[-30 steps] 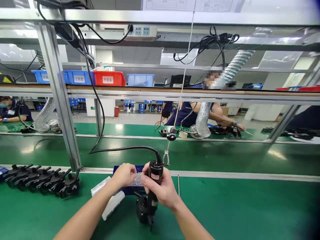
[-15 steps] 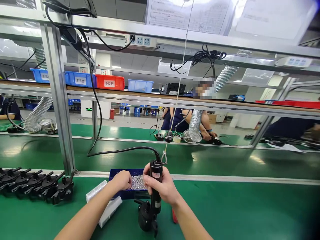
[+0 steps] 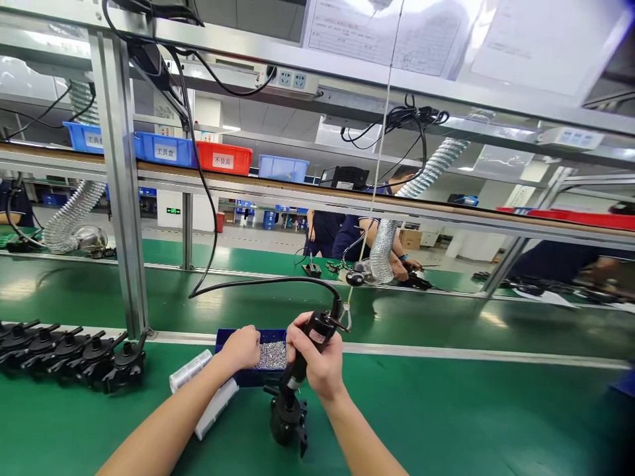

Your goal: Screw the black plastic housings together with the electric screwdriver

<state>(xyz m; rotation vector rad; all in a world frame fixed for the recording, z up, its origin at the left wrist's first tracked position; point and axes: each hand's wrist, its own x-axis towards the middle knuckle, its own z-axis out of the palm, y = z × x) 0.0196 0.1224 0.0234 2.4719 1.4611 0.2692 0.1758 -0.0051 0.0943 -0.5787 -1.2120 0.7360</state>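
My right hand (image 3: pixel 325 363) is wrapped round a black corded electric screwdriver (image 3: pixel 320 327). The tool leans, its lower end over a black plastic part (image 3: pixel 285 426) with side arms that stands on the green bench; whether its tip touches the part I cannot tell. My left hand (image 3: pixel 243 348) is at the left side of a blue bin (image 3: pixel 258 378) filled with small shiny metal pieces (image 3: pixel 272 356). Its fingers are curled closed, and what they pinch, if anything, is hidden. Two whitish translucent cylinders, one upper (image 3: pixel 191 370) and one lower (image 3: pixel 217 408), lie beside my left forearm.
A row of similar black parts (image 3: pixel 69 354) stands at the left. A metal post (image 3: pixel 116 198) rises behind them. The tool hangs on a cord (image 3: pixel 380 158), with a black cable (image 3: pixel 268 281) looping left. Across the bench a co-worker's hands (image 3: pixel 401 268) handle dark items.
The screwdriver has gone from nearly upright to leaning, its top shifted right and slightly up with my right hand. My left hand remains at the bin, slightly raised. The view has shifted a little.
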